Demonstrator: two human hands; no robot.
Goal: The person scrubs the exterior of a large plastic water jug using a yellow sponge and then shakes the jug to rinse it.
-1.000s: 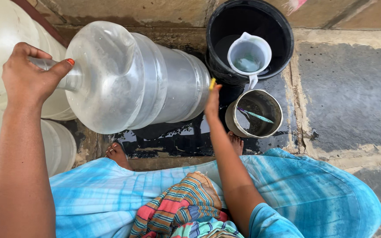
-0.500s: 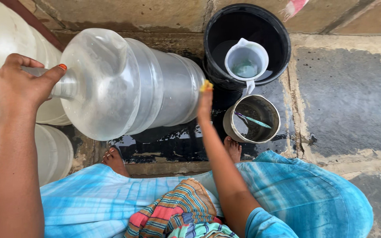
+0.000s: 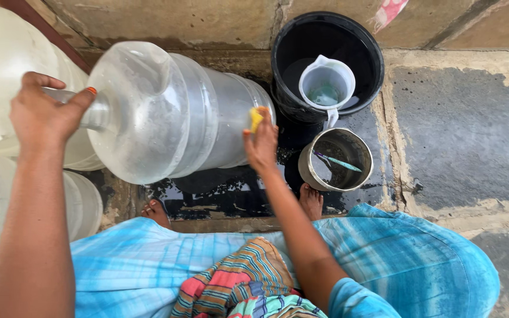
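On the wet stone floor (image 3: 460, 141), a big clear water jug (image 3: 166, 112) lies on its side, neck pointing to nine o'clock; the left hand (image 3: 45, 115) is wrapped around that neck, fingers curled tight; the right hand (image 3: 261, 144) presses a small yellow sponge (image 3: 256, 118) against the jug's base end, fingers closed on it; at two o'clock from this hand a black bucket (image 3: 360, 53) holds a white pitcher (image 3: 326, 85); just beside it, at three o'clock, stands a steel pot (image 3: 337, 162).
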